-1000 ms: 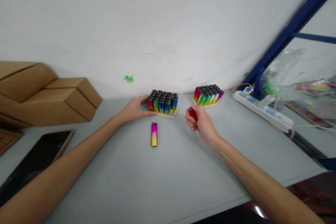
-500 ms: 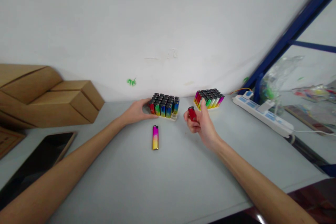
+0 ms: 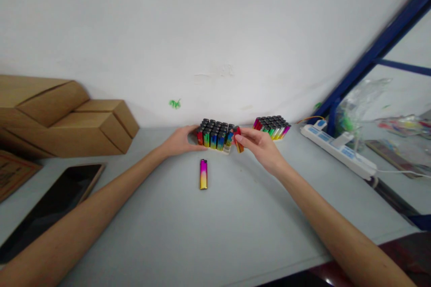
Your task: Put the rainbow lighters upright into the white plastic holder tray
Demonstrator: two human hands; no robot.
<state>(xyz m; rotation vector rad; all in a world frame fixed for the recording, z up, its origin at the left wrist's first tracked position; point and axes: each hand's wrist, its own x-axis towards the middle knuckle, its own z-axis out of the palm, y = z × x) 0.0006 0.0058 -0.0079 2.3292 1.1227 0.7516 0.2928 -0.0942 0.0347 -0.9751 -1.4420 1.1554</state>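
A tray of upright rainbow-coloured lighters [image 3: 215, 133] stands near the wall at the middle of the grey table [image 3: 215, 224]. My left hand [image 3: 180, 140] is closed around the tray's left side. My right hand [image 3: 261, 143] pinches a red lighter [image 3: 238, 139] right against the tray's right front corner. A single pink-and-yellow lighter [image 3: 203, 174] lies flat on the table in front of the tray, apart from both hands. A second tray of lighters [image 3: 273, 126] stands to the right, behind my right hand.
Cardboard boxes [image 3: 63, 116] are stacked at the left against the wall. A dark tablet [image 3: 54, 206] lies at the left front. A white power strip [image 3: 338, 150] runs along the right, beside a blue frame post [image 3: 367, 58] and plastic bags [image 3: 360, 103].
My right hand has carried the red lighter leftward, from open table up to the right edge of the middle tray. The left hand stays on the tray.
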